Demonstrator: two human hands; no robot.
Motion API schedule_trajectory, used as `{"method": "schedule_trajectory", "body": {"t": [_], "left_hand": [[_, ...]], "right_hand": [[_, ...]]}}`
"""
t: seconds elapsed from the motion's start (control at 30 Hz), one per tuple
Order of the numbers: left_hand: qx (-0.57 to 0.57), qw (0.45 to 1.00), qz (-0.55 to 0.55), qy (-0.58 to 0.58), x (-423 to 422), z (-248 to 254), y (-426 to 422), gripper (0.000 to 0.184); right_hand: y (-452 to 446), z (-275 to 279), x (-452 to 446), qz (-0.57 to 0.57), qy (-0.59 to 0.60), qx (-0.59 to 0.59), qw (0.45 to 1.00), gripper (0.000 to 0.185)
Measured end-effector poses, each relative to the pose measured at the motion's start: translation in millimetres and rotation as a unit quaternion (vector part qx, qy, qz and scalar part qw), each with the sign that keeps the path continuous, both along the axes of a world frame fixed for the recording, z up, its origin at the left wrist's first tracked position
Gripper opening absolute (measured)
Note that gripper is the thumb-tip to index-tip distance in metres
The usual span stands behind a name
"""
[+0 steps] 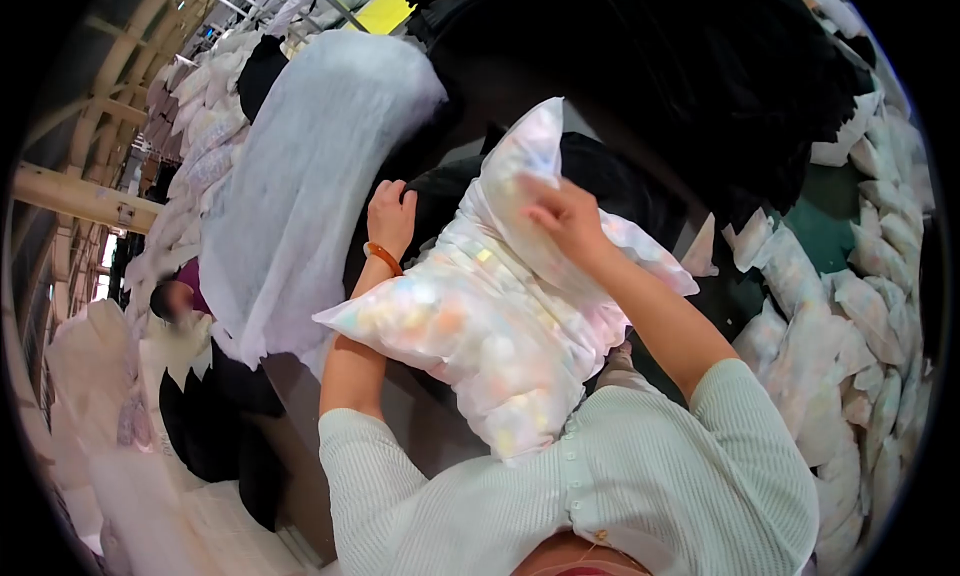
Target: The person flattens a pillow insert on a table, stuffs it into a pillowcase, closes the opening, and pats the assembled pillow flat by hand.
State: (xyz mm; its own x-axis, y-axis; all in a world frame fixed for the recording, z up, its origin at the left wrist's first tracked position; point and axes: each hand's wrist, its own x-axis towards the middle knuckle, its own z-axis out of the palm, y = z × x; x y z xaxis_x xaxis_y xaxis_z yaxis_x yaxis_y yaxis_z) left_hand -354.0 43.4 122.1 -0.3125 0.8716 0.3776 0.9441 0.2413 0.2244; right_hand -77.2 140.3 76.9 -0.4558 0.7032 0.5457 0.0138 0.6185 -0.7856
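Observation:
A white pillow (pixel 490 316), its thin cover showing pastel-coloured bits of filling, lies tilted across my lap and chest. It is creased around the middle, with pointed corners. My left hand (pixel 392 219), with an orange bracelet at the wrist, is closed on the edge of a black cloth (pixel 440 183) beyond the pillow. More of that cloth lies behind the pillow, partly hidden by it. My right hand (pixel 567 221) is at the pillow's upper part, fingers curled against its surface and slightly blurred.
A pile of white batting (pixel 310 176) stands at my left. Stacked black cloth (pixel 660 66) fills the far side. Several filled white pillows (pixel 800 346) are heaped along the right. Another person (pixel 180 298) is at the far left, near black pieces (pixel 215 406).

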Motion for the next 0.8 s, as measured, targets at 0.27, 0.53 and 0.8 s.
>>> {"method": "schedule_trajectory", "body": {"t": [0.27,0.53,0.8], "left_hand": [[-0.185,0.964,-0.098,0.164,23.4,2.1,13.6,0.015],[0.097,0.994,-0.031,-0.029,57.8,19.8,42.1,0.040],[0.083,0.961,-0.264,0.026,95.3,29.9,14.6,0.029]], "right_hand": [[12.2,24.7,-14.1,0.054,-0.153,-0.271,0.949,0.071],[-46.3,14.3,-29.9,0.052,-0.227,0.000,0.973,0.047],[56.1,-59.8,-67.2,-0.037,-0.349,-0.021,0.936,0.039]]}}
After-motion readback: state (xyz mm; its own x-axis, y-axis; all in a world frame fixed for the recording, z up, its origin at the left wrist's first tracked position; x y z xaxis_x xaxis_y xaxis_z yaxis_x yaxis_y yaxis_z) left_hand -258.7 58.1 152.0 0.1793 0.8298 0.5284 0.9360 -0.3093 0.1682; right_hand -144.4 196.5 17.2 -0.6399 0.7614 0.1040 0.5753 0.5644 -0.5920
